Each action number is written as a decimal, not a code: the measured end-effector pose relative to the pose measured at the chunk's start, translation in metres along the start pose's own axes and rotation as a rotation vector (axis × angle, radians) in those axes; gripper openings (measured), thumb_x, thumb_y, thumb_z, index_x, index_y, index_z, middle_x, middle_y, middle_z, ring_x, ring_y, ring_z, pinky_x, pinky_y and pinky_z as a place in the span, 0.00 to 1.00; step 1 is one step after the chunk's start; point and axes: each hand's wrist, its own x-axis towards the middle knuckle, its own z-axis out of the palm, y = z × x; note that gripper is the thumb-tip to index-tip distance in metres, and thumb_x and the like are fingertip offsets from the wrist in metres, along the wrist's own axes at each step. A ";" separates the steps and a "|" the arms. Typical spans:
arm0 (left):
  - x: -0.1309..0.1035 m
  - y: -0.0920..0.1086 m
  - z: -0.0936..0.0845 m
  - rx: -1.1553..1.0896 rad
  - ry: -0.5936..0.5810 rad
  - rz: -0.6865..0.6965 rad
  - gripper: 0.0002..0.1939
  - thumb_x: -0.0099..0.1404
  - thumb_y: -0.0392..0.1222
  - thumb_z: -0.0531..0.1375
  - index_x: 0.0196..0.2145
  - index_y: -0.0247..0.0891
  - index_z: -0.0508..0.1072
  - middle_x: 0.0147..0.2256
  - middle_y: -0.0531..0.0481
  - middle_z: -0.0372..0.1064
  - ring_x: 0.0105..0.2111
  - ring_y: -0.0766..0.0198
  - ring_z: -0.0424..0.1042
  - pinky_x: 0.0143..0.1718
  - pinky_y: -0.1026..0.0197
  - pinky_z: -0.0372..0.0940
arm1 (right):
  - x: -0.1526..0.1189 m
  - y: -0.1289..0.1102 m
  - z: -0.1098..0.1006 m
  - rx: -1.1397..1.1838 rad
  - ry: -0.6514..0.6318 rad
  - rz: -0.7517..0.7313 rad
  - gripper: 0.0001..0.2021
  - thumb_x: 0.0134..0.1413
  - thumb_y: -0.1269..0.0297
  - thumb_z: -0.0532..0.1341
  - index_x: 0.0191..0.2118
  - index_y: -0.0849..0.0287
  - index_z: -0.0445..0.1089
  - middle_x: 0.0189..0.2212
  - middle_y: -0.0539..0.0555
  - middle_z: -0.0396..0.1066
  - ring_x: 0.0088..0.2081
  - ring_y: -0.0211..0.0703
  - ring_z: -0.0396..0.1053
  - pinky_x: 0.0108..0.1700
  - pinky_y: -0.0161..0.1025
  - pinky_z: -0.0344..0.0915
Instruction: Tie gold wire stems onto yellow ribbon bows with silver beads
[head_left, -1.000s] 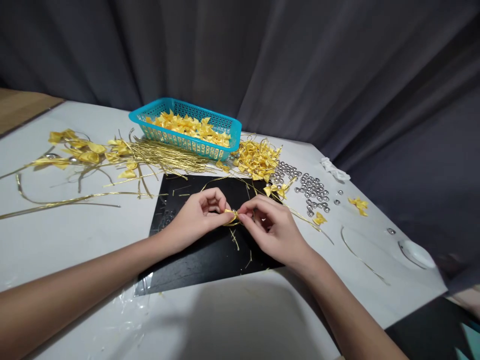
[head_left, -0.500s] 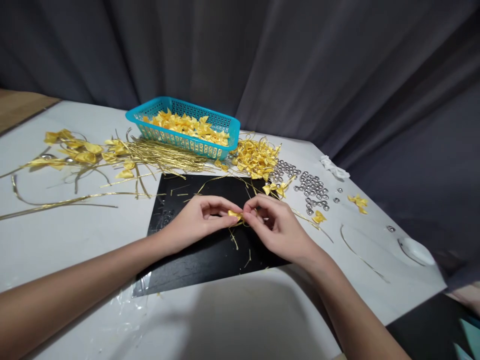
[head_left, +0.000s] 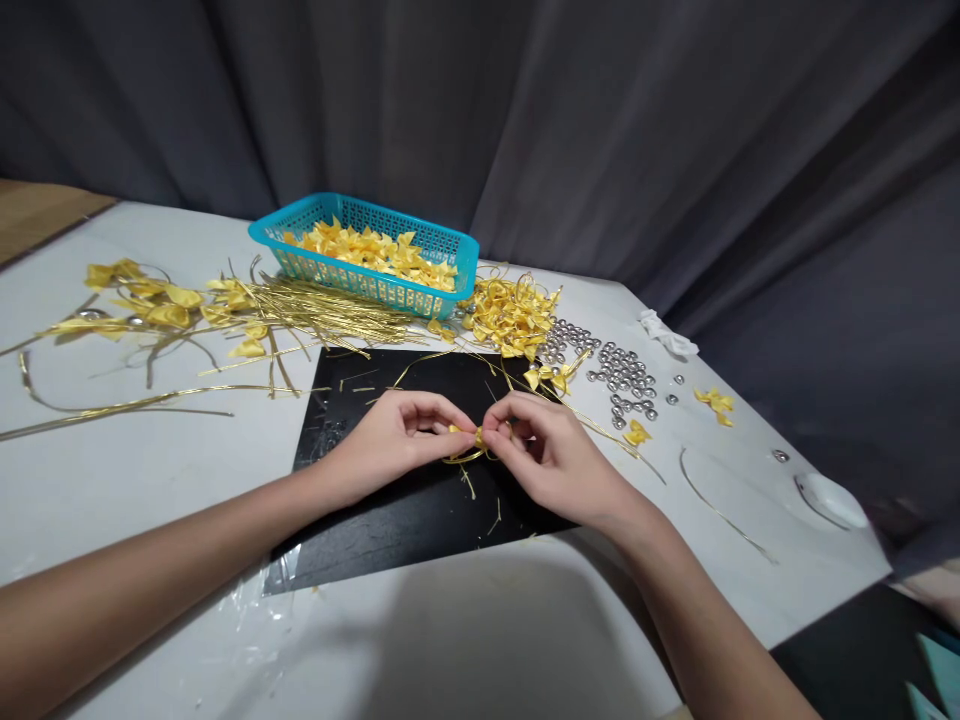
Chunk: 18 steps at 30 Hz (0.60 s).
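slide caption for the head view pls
Two hands pinch a yellow bow over a black mat, a blue basket beyond.

yellow ribbon (head_left: 479,438) mostly hidden by hands (head_left: 546,450), forearms (head_left: 187,555) cut off at edges, curtain (head_left: 585,130) cropped above

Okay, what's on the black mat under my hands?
Short gold cord scraps lie on the black mat. Your left hand and right hand pinch a yellow bow over it, hiding whatever lies directly beneath them.
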 end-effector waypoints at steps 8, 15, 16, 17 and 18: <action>0.000 0.001 0.000 0.007 -0.001 -0.012 0.04 0.49 0.37 0.65 0.24 0.34 0.75 0.21 0.54 0.70 0.22 0.70 0.66 0.26 0.68 0.59 | -0.001 -0.002 0.001 -0.031 0.012 -0.050 0.05 0.54 0.71 0.56 0.29 0.62 0.67 0.24 0.50 0.63 0.23 0.32 0.58 0.24 0.30 0.55; 0.000 0.000 0.000 -0.018 0.002 -0.028 0.04 0.46 0.31 0.64 0.23 0.35 0.73 0.19 0.56 0.68 0.21 0.71 0.66 0.26 0.68 0.60 | -0.002 -0.005 0.003 0.118 0.033 0.018 0.06 0.55 0.68 0.56 0.31 0.62 0.70 0.24 0.50 0.65 0.22 0.32 0.57 0.23 0.31 0.55; 0.000 -0.001 0.000 -0.015 -0.001 -0.027 0.04 0.46 0.31 0.64 0.23 0.35 0.73 0.19 0.56 0.68 0.21 0.71 0.65 0.26 0.68 0.60 | -0.001 -0.004 0.002 0.176 0.074 0.046 0.07 0.55 0.67 0.56 0.32 0.62 0.71 0.24 0.50 0.67 0.22 0.32 0.58 0.23 0.31 0.56; 0.000 -0.001 0.000 -0.012 -0.002 -0.029 0.04 0.46 0.30 0.64 0.22 0.35 0.72 0.19 0.56 0.68 0.21 0.71 0.65 0.26 0.68 0.60 | -0.001 -0.003 0.000 0.230 0.134 0.075 0.08 0.56 0.66 0.56 0.34 0.61 0.72 0.25 0.51 0.68 0.22 0.33 0.60 0.23 0.32 0.57; 0.000 -0.002 0.000 -0.010 -0.002 -0.030 0.05 0.46 0.31 0.64 0.22 0.35 0.71 0.20 0.56 0.68 0.21 0.71 0.65 0.26 0.68 0.59 | 0.000 -0.001 -0.002 0.274 0.206 0.104 0.08 0.56 0.65 0.56 0.36 0.61 0.72 0.26 0.52 0.70 0.23 0.33 0.61 0.23 0.32 0.58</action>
